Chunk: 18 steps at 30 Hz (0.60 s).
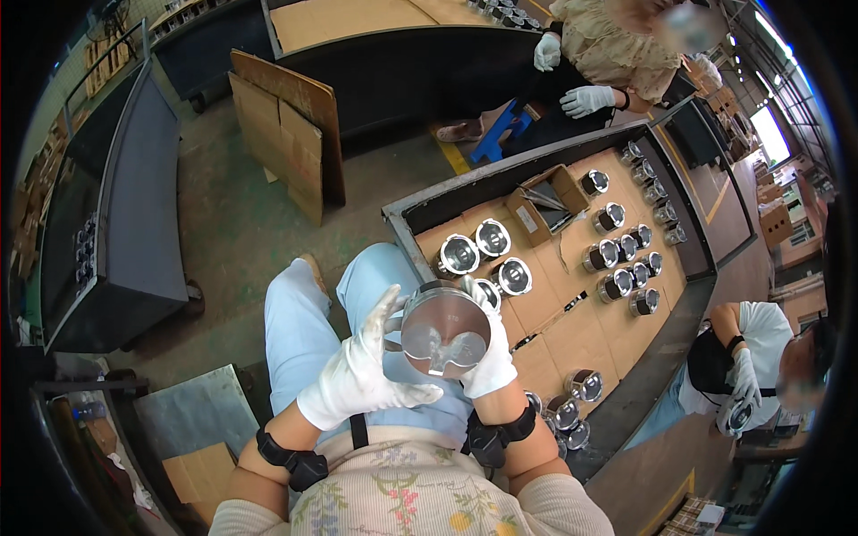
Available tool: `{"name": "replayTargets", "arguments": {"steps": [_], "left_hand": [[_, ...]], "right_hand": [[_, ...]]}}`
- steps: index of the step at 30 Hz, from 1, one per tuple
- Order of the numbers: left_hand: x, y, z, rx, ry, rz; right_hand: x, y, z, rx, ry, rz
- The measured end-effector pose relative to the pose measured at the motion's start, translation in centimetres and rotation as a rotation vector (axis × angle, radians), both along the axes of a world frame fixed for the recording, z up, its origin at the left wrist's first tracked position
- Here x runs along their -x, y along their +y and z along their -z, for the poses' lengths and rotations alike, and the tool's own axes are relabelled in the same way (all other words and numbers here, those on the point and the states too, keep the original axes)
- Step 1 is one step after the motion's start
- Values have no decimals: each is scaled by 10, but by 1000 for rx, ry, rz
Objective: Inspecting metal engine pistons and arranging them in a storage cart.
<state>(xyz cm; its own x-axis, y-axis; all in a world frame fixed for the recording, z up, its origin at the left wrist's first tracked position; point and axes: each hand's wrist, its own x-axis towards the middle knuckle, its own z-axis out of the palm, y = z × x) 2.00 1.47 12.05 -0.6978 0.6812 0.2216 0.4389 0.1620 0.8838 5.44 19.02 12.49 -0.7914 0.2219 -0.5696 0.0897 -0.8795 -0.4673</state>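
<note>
Here, right in front of the torso, is the metal piston (445, 330), up in the air between two white-gloved hands, hollow side in view. The right hand (490, 364) has it, gripping its right flank; the left hand (356, 384) curves loosely round the other side, thumb standing off below, and whether its fingertips touch the metal I can't tell.

Just beyond, to the right, comes the big dark-walled tray (483, 189), floored with cardboard sheet (559, 357) and well stocked! A shiny cluster of pistons (514, 277) sits near the raised one, another bunch (585, 386) crowds the near end, and more stand in groups and a row toward the far right side. Inside it too, a small open carton (527, 223), dark flat pieces (547, 205) lying in it.

Over at the right, a co-worker in white gloves (744, 375) holds a metal part (737, 415). Off left, a grey cart (143, 205) carries a short line of small metal parts (85, 250). And farthest up top, another cardboard-lined bin (357, 22), with shiny parts (505, 13) gathered at its right end.
</note>
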Motion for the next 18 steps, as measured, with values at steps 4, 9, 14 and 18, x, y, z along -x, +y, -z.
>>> {"name": "replayTargets", "arguments": {"steps": [4,9,14,18], "left_hand": [[-1,-1,1,17,-102,42],[-1,1,-2,-5,-218,52],[-1,5,1,-132,-375,82],[9,7,9,-142,217,201]], "right_hand": [[0,-2,1,-42,9,22],[2,-6,-1,-74,-40,57],[1,-4,-8,-295,13,25],[-10,5,-13,-898,340,-164]]}}
